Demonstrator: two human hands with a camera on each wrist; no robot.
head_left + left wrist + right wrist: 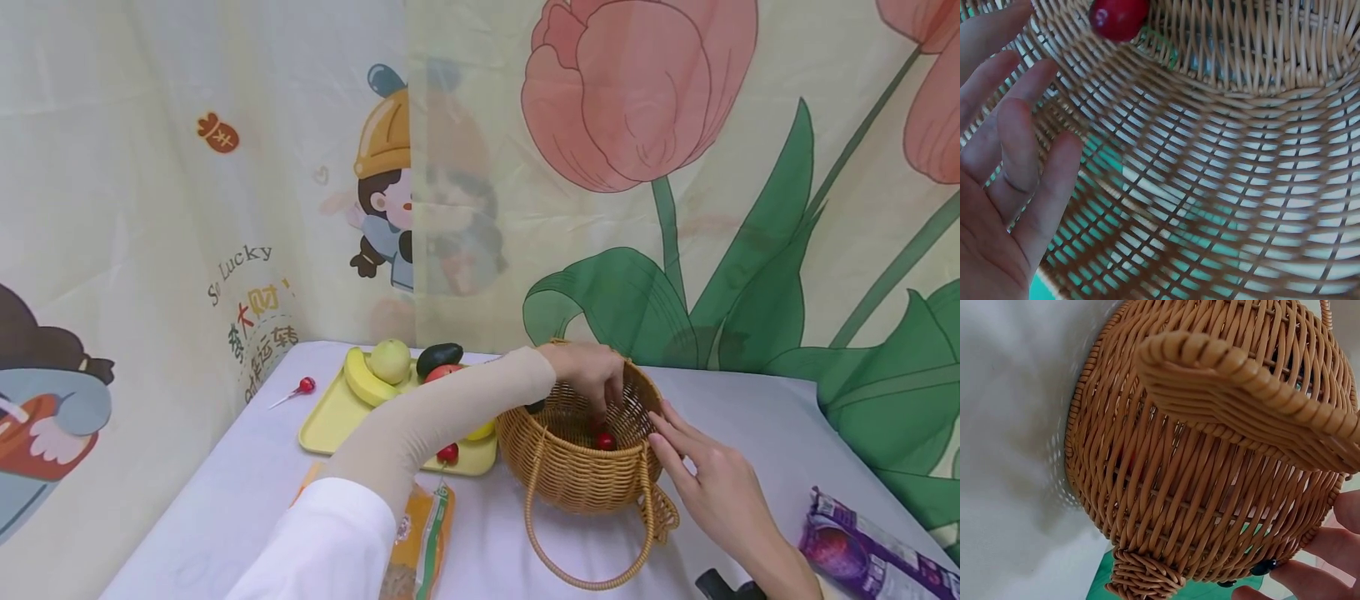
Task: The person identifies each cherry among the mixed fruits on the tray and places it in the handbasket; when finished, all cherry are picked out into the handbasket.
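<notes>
In the head view my left hand point(591, 372) reaches down inside a brown wicker basket point(577, 479) with a looped handle. The left wrist view shows the fingers loosely bent with nothing between them. A red cherry point(1119, 17) with a thin green stem lies in the basket, beyond the fingertips. My right hand point(716, 479) rests straight fingers against the basket's right rim. Seen from the right wrist, the fingertips point(1304, 578) touch the woven side point(1191, 481) near a small black bead point(1264, 567).
Left of the basket, a yellow tray point(322, 429) carries a banana point(367, 379), a pale green round fruit point(391, 361), a dark avocado-like fruit point(439, 359) and another cherry point(447, 454). A lollipop point(306, 386), an orange packet point(423, 533) and a purple packet point(862, 546) lie around.
</notes>
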